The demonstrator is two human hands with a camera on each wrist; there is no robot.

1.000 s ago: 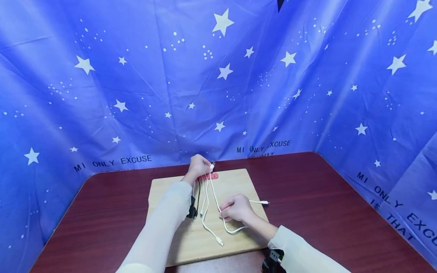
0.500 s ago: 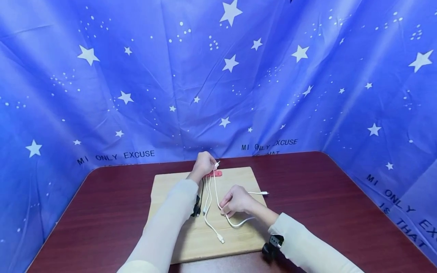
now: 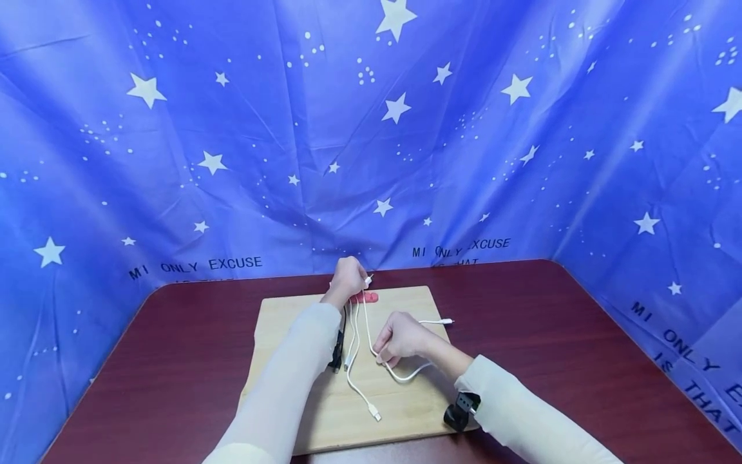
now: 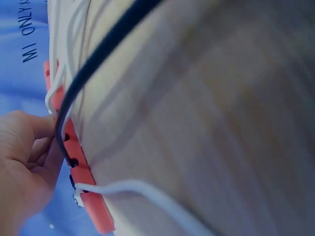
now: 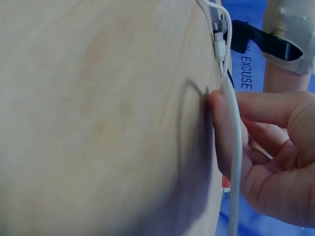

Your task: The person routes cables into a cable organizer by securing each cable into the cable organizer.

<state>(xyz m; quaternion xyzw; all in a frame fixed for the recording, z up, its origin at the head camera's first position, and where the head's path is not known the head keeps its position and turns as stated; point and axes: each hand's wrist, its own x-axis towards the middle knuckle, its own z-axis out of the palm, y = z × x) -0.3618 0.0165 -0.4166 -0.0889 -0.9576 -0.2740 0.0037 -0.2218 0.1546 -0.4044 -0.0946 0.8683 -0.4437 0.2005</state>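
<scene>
At the board's far edge my left hand (image 3: 349,276) pinches a white charging cable (image 3: 367,319) close to its plug (image 3: 368,281). Just under those fingers a red cable holder (image 3: 371,297) lies along the edge, partly covered by the hand. In the left wrist view the holder (image 4: 81,164) has slots, with a black cable (image 4: 93,71) and white cables running over it. My right hand (image 3: 404,336), lower on the board, pinches the same white cable partway along between thumb and fingers. From there the cable loops under the right hand, and a white plug (image 3: 446,321) sticks out beyond it.
A pale wooden board (image 3: 330,419) lies on the dark red table (image 3: 522,335). Another white cable ends in a plug (image 3: 374,412) near the board's front. A black cable (image 3: 344,317) runs beside the left wrist. Behind the table hangs a blue starry curtain (image 3: 324,129).
The head view has shifted a little. Both hands keep their hold on the white cable; the left hand with the plug has moved only slightly over the red holder.
</scene>
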